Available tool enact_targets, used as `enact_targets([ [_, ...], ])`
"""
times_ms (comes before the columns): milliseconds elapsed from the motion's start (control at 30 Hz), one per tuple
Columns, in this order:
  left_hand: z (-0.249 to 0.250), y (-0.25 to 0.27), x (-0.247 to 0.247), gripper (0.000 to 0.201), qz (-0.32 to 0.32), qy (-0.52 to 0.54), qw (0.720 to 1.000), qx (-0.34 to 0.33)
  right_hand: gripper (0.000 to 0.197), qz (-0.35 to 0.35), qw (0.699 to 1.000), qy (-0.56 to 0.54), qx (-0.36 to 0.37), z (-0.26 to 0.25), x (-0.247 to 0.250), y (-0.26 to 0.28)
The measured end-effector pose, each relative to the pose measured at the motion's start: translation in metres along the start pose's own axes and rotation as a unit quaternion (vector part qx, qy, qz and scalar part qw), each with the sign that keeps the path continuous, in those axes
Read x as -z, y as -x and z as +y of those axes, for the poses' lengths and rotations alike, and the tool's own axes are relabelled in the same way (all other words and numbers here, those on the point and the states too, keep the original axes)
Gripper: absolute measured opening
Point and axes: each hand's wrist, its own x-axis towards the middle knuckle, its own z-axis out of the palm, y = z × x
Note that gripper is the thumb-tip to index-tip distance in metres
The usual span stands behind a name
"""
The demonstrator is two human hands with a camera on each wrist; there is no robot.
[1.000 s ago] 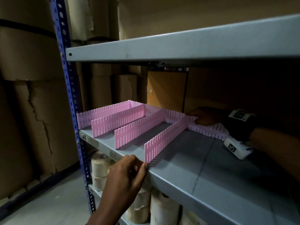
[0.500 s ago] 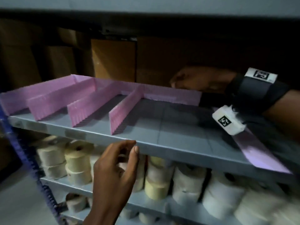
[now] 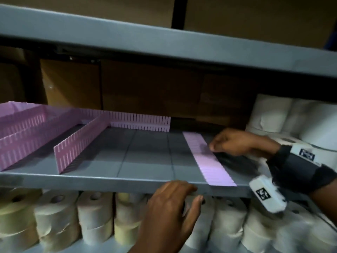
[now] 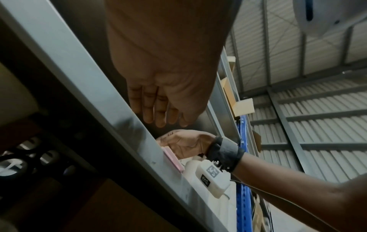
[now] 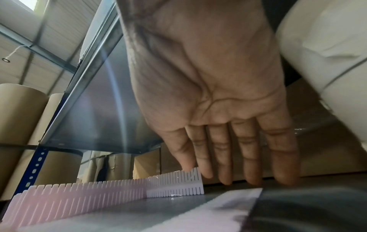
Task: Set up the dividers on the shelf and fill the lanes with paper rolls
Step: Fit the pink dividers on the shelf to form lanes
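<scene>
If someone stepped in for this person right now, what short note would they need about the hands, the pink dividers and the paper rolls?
Left hand: fingers relaxed at the front edge of the shelf, holding nothing.
Right hand: fingers straight, reaching to the loose divider, which lies flat on the shelf; not gripping it.
Done: several pink dividers stand upright, slotted into the back strip, forming lanes on the left.
Left: stand the flat divider up and join it to the strip; the visible lanes hold no rolls. Paper rolls sit on the shelf below, and more at the right end.
</scene>
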Motion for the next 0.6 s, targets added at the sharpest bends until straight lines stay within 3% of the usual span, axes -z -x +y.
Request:
enact_targets([
  [67, 0.004, -0.012, -0.014, 0.029, -0.044, -0.048, 0.998, -0.006, 0.016, -0.011, 1.0, -0.006, 0.027, 0.01, -0.008, 0.007],
  [200, 0.008, -0.034, -0.04, 0.038, -0.108, -0.143, 0.984, -0.005, 0.036, -0.051, 0.994, 0.065, 0.065, 0.027, -0.022, 0.015],
  [333, 0.006, -0.048, -0.054, 0.034, -0.167, -0.186, 0.968, 0.003, 0.04, -0.019, 0.995, 0.057, 0.075, 0.045, -0.034, 0.013],
  [600, 0.011, -0.049, -0.046, 0.026, -0.133, -0.067, 0.989, 0.008, 0.033, 0.045, 0.996, -0.009, 0.077, 0.054, -0.034, 0.009],
])
